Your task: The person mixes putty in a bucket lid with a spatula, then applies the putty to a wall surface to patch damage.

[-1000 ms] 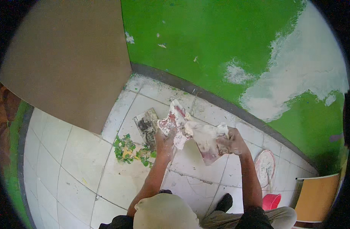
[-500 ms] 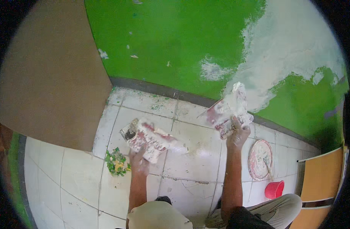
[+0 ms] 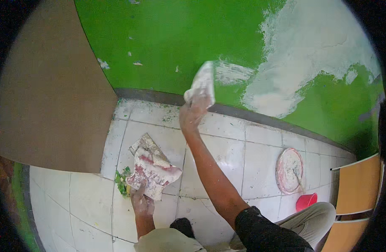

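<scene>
My right hand (image 3: 193, 114) grips a flat spreader (image 3: 204, 80) coated in white putty, its blade turned edge-on against the green wall (image 3: 167, 42). The spreader is slightly blurred. A fresh white streak (image 3: 233, 73) runs from it toward the broad putty patch (image 3: 285, 75) on the right. Low over the tiles, my left hand (image 3: 141, 202) is closed on a reddish spreader (image 3: 159, 178) heaped with white putty. A greyish, crusted flat blade (image 3: 147, 145) lies along its far side; whether the two are joined I cannot tell.
Right of me on the tiled floor (image 3: 218, 157) sits a round reddish tub (image 3: 278, 168) of putty with a stick in it. Beside it is a red cup (image 3: 306, 202). Green paint flakes (image 3: 122, 178) lie near my left hand. A brown panel (image 3: 54, 84) stands left, orange-tan boards (image 3: 357, 185) right.
My right hand has swung left and up onto the wall, and a new white streak shows there. My left hand has moved slightly left and nearer, tilting its spreader.
</scene>
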The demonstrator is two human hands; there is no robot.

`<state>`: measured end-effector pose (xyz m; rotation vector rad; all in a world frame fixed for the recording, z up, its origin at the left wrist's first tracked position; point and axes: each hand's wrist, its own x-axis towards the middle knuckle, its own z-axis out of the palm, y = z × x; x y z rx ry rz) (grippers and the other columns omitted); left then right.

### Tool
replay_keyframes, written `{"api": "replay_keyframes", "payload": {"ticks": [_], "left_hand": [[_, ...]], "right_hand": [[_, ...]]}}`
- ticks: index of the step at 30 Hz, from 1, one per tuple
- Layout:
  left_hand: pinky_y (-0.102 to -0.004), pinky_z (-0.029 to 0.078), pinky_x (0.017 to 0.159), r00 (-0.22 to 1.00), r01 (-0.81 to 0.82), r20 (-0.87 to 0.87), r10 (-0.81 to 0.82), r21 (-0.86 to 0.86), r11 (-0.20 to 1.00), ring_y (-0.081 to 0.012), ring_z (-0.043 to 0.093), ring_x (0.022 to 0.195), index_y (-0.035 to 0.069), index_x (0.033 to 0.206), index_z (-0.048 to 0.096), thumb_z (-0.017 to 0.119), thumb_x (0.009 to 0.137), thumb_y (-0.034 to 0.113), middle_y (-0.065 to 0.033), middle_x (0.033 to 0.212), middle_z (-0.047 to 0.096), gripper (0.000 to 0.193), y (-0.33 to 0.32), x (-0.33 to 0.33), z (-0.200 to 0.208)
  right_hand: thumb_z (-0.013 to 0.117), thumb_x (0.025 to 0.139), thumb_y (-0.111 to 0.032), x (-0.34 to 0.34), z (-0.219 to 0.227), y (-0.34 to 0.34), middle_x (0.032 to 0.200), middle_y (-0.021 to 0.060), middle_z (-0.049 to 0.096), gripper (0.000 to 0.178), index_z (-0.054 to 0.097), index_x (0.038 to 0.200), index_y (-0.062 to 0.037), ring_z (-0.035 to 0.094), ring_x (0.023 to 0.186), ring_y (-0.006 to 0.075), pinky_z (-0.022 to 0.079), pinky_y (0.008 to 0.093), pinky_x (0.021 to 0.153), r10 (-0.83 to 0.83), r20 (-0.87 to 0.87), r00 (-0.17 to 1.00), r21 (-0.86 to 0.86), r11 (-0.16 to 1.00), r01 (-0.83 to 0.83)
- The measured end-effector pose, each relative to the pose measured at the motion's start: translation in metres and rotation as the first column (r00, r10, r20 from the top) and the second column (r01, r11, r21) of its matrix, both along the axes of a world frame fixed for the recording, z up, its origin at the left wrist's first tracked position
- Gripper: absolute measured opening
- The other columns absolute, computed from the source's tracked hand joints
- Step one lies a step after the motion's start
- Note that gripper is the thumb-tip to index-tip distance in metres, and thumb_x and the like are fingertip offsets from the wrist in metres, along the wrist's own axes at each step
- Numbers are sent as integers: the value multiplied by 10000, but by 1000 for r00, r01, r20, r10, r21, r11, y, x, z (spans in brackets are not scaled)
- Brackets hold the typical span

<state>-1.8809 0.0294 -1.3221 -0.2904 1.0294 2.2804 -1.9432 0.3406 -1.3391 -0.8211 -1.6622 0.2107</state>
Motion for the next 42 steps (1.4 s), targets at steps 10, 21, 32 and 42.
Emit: {"api": "replay_keyframes", "payload": {"ticks": [10, 21, 32, 42], "left_hand": [[-425, 502, 975, 999, 42, -26, -41, 22, 999, -280, 599, 1135, -41, 1294, 496, 599, 881, 0, -150, 1253, 591, 427, 18, -46, -39], [-435, 528, 950, 1000, 23, -23, -21, 56, 998, -288, 608, 1122, -30, 1273, 512, 612, 868, 15, -157, 1234, 595, 420, -10, -55, -45], [-426, 528, 960, 988, 107, 97, -121, 132, 985, -258, 611, 1123, 13, 1270, 537, 599, 875, -28, -128, 1222, 611, 402, -34, -20, -29], [-447, 494, 995, 986, 145, 62, -157, 165, 976, -276, 559, 1197, 8, 1334, 450, 571, 884, -41, -132, 1301, 552, 468, -60, 8, 18]], "right_hand": [[549, 836, 74, 48, 1, 49, 1011, 188, 667, 256, 634, 1075, 44, 644, 979, 315, 482, 383, 936, -183, -247, 952, 10, 982, 191], [572, 758, 74, 87, -33, 60, 1307, 182, 567, 505, 580, 1257, 0, 372, 1383, 361, 236, 598, 1152, 119, 666, 736, 229, 906, -354], [628, 733, 7, 88, 30, 44, 1359, 164, 545, 470, 623, 1203, 1, 347, 1404, 347, 219, 563, 1165, 14, 547, 837, 420, 860, -289], [604, 806, 63, 177, 33, 6, 1376, 170, 536, 517, 571, 1312, -39, 437, 1335, 378, 303, 456, 1143, -4, 364, 931, 286, 952, -107]]}}
